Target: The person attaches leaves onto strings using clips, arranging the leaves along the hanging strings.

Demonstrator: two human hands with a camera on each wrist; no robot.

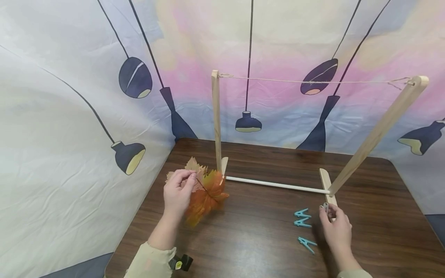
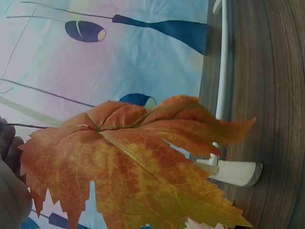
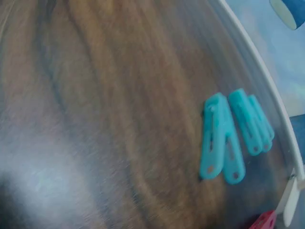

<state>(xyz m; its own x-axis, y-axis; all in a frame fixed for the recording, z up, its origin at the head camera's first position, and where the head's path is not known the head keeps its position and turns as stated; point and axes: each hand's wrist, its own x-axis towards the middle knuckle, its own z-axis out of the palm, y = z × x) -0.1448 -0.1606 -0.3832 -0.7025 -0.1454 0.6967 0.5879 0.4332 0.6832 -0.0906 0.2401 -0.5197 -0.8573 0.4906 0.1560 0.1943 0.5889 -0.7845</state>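
Observation:
My left hand (image 1: 179,193) pinches the thin stem of an orange and yellow maple leaf (image 1: 206,197), which hangs beside the stand's left post. That leaf (image 2: 124,157) fills much of the left wrist view, with fingers at the left edge. Behind the hand shows a paler leaf (image 1: 192,166); whether it is held too I cannot tell. At the right, my right hand (image 1: 336,229) pinches a small clothespin (image 1: 325,206), partly hidden by fingers. Three turquoise clothespins (image 1: 302,222) lie left of that hand. In the right wrist view a red piece with small holes (image 3: 265,221) peeks in.
A wooden stand has a left post (image 1: 216,119), a leaning right post (image 1: 379,135), a string (image 1: 278,80) tied between their tops and a white rod (image 1: 274,184) along the base. It stands on a dark wooden table (image 1: 250,239). Behind hangs a lamp-patterned cloth (image 1: 194,46).

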